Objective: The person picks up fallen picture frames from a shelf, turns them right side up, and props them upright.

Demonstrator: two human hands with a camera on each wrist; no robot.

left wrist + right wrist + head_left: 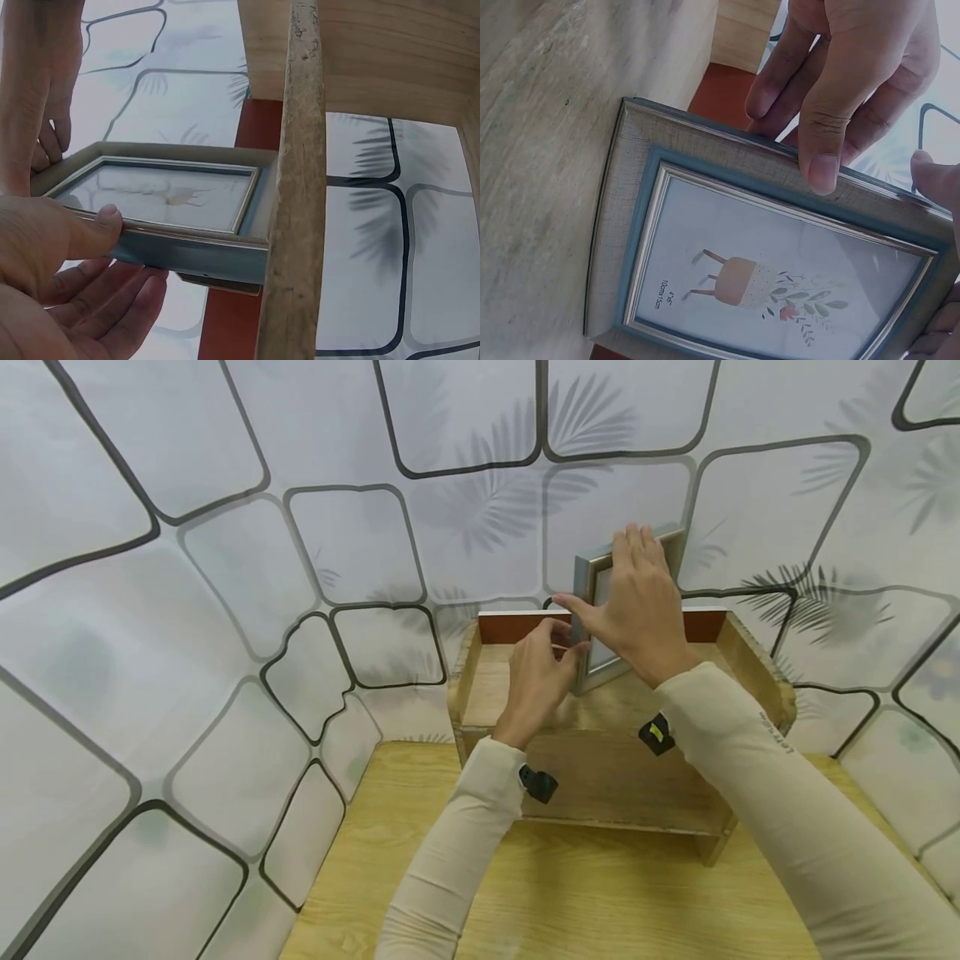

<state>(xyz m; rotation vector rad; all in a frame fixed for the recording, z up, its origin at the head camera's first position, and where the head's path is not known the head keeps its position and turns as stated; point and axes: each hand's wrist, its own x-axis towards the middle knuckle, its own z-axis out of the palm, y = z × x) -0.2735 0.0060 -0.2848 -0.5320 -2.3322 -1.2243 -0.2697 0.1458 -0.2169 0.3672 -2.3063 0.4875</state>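
Note:
A picture frame [590, 578] with a grey-blue edge stands upright, slightly angled, on the top shelf of a small wooden rack [495, 681]. My left hand [537, 672] pinches its left side edge, low down, thumb on the front and fingers behind. My right hand [641, 597] lies over the upper part; its extended fingers rest across the top edge and its thumb points out to the left. In the right wrist view, the frame's print [780, 281] shows a pot with legs and leafy sprigs. The left wrist view shows the frame's lower edge close against the worn shelf board [296, 180].
The rack stands on a yellow wood-grain table [420, 843] against patterned wallpaper [480, 535]. A reddish-brown strip [705, 625] runs along the rack's back. Its raised right side panel [765, 672] is beside my right forearm, and a lower compartment [622, 777] lies below the shelf.

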